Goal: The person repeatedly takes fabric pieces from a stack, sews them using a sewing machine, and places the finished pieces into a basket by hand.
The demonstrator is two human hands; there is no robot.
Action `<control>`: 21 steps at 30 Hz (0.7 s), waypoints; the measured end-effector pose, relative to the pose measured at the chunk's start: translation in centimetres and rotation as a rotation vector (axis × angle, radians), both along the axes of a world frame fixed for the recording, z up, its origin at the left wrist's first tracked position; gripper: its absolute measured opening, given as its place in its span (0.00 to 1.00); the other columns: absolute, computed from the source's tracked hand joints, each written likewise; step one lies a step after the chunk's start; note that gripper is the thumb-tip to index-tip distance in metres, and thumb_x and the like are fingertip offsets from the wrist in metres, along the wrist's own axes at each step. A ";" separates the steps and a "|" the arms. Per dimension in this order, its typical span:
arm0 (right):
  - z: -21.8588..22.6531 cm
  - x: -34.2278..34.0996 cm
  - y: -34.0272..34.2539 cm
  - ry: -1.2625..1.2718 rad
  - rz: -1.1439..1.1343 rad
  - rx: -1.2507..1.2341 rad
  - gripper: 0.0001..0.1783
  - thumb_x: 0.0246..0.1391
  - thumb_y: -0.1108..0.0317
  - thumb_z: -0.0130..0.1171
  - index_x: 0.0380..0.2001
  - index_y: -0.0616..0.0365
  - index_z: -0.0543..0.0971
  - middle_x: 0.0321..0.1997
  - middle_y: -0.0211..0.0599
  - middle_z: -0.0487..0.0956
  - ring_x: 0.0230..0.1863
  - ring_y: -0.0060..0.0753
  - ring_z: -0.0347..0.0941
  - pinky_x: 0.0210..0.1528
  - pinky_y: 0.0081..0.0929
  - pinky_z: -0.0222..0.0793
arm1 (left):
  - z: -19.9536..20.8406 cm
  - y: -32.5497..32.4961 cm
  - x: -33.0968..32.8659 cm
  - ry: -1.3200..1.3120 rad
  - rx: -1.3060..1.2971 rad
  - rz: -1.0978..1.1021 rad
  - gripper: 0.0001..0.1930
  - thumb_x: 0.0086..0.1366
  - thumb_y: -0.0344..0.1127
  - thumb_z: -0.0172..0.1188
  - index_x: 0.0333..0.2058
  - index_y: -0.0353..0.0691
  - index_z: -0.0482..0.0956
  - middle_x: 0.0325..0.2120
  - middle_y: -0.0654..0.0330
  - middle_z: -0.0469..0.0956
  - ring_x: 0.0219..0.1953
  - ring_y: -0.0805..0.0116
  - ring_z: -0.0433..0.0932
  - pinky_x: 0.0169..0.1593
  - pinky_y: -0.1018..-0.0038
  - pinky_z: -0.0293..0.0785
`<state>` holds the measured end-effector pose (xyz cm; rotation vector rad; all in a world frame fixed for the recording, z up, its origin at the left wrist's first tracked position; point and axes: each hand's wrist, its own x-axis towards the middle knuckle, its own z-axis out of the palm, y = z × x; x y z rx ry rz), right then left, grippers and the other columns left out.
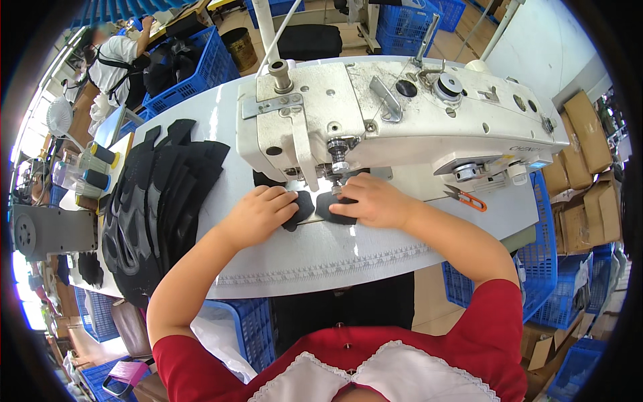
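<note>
A crowded workshop surrounds a pale sewing table [375, 251], with blue crates [201, 67] and cardboard boxes [583, 134] around it and another person [117, 60] at work far to the left. An off-white sewing machine [402, 114] spans the table, and a stack of black cut pieces [161, 201] lies to the left. Two small black fabric pieces [315, 206] sit right under the needle. The left hand [258, 213] lies flat on one piece, fingers together and pressing down; the right hand [372, 199] covers the other, fingertips [338, 191] just beside the presser foot. Doing this well probably means keeping the edges aligned and the fingertips clear of the needle — steady, even pressure. Both forearms reach in from below, wrists low.
</note>
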<state>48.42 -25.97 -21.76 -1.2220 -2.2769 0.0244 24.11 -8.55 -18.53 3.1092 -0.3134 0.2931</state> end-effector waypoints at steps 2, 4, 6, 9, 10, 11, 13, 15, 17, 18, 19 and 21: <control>-0.5 -0.3 0.0 -0.157 -0.183 0.058 0.14 0.42 0.70 0.58 0.37 0.53 0.77 0.35 0.29 0.72 0.40 0.32 0.70 0.43 0.29 0.66 | -0.3 -1.0 0.0 0.006 0.054 0.056 0.15 0.53 0.32 0.55 0.41 0.37 0.76 0.47 0.58 0.76 0.48 0.62 0.74 0.48 0.68 0.70; -0.7 -1.1 -0.2 -0.230 -0.264 0.089 0.13 0.44 0.69 0.56 0.36 0.54 0.76 0.34 0.29 0.71 0.39 0.31 0.69 0.42 0.28 0.66 | -0.8 -2.1 0.2 0.013 0.109 0.116 0.17 0.52 0.32 0.55 0.42 0.35 0.76 0.46 0.57 0.76 0.46 0.62 0.75 0.46 0.68 0.70; -0.7 -2.3 -0.4 -0.302 -0.340 0.121 0.11 0.45 0.67 0.55 0.35 0.54 0.75 0.33 0.29 0.70 0.38 0.31 0.68 0.41 0.27 0.65 | -1.2 -3.2 0.5 -0.025 0.163 0.250 0.17 0.53 0.32 0.54 0.42 0.34 0.76 0.42 0.57 0.76 0.43 0.62 0.74 0.43 0.68 0.69; 0.2 -4.1 -0.4 -0.295 -0.443 0.133 0.10 0.42 0.69 0.56 0.32 0.55 0.74 0.31 0.29 0.70 0.36 0.30 0.67 0.39 0.27 0.64 | -1.6 -4.2 1.1 -0.126 0.157 0.282 0.14 0.54 0.33 0.54 0.39 0.36 0.76 0.39 0.58 0.75 0.37 0.66 0.72 0.38 0.72 0.67; 0.5 -4.3 -0.6 -0.294 -0.447 0.058 0.13 0.43 0.69 0.56 0.36 0.55 0.76 0.31 0.30 0.72 0.38 0.33 0.68 0.40 0.29 0.65 | -1.6 -4.6 1.1 -0.066 0.117 0.304 0.17 0.53 0.32 0.54 0.42 0.34 0.76 0.41 0.56 0.75 0.42 0.61 0.74 0.42 0.69 0.68; 0.5 -4.5 -0.6 -0.292 -0.451 -0.017 0.16 0.44 0.69 0.56 0.39 0.56 0.78 0.31 0.32 0.74 0.40 0.35 0.70 0.41 0.31 0.66 | -1.6 -4.7 1.1 -0.062 0.114 0.304 0.17 0.53 0.32 0.54 0.42 0.34 0.76 0.41 0.56 0.75 0.42 0.61 0.74 0.42 0.69 0.68; 0.0 -4.8 -0.5 -0.226 -0.460 0.022 0.15 0.43 0.70 0.56 0.39 0.56 0.78 0.32 0.32 0.74 0.40 0.35 0.70 0.41 0.32 0.66 | -1.6 -4.9 1.0 -0.067 0.110 0.295 0.18 0.53 0.32 0.54 0.43 0.33 0.76 0.45 0.54 0.76 0.45 0.61 0.74 0.43 0.68 0.69; -0.3 -5.0 -0.3 -0.161 -0.470 0.061 0.15 0.43 0.71 0.57 0.38 0.57 0.79 0.32 0.32 0.75 0.41 0.36 0.70 0.41 0.32 0.66 | -2.0 -4.9 0.9 -0.076 0.104 0.285 0.18 0.53 0.32 0.54 0.43 0.33 0.76 0.47 0.53 0.76 0.46 0.61 0.74 0.44 0.68 0.69; -0.6 -5.2 -0.2 -0.143 -0.491 0.135 0.11 0.42 0.71 0.57 0.33 0.59 0.77 0.37 0.33 0.75 0.40 0.33 0.70 0.41 0.29 0.66 | -2.2 -4.9 0.8 -0.085 0.099 0.276 0.19 0.52 0.32 0.55 0.44 0.32 0.76 0.49 0.51 0.76 0.47 0.61 0.74 0.45 0.68 0.70; -0.7 -5.1 -0.1 -0.142 -0.490 0.130 0.11 0.42 0.71 0.57 0.33 0.59 0.77 0.37 0.33 0.75 0.40 0.33 0.70 0.41 0.29 0.66 | -2.3 -4.9 0.7 -0.086 0.106 0.274 0.20 0.52 0.32 0.55 0.44 0.32 0.76 0.49 0.51 0.76 0.48 0.61 0.74 0.46 0.68 0.70; -0.9 -5.0 0.0 -0.132 -0.486 0.154 0.12 0.42 0.71 0.57 0.34 0.59 0.78 0.37 0.34 0.76 0.40 0.33 0.71 0.41 0.29 0.66 | -2.3 -4.9 0.7 -0.087 0.113 0.273 0.20 0.51 0.32 0.55 0.44 0.32 0.77 0.50 0.51 0.76 0.49 0.62 0.74 0.46 0.68 0.70; -1.0 -5.0 -0.1 -0.122 -0.482 0.175 0.13 0.42 0.71 0.58 0.35 0.59 0.78 0.37 0.34 0.76 0.40 0.33 0.71 0.41 0.29 0.66 | -2.3 -4.8 0.6 -0.093 0.096 0.274 0.20 0.51 0.32 0.55 0.44 0.32 0.77 0.50 0.52 0.77 0.49 0.62 0.74 0.46 0.68 0.70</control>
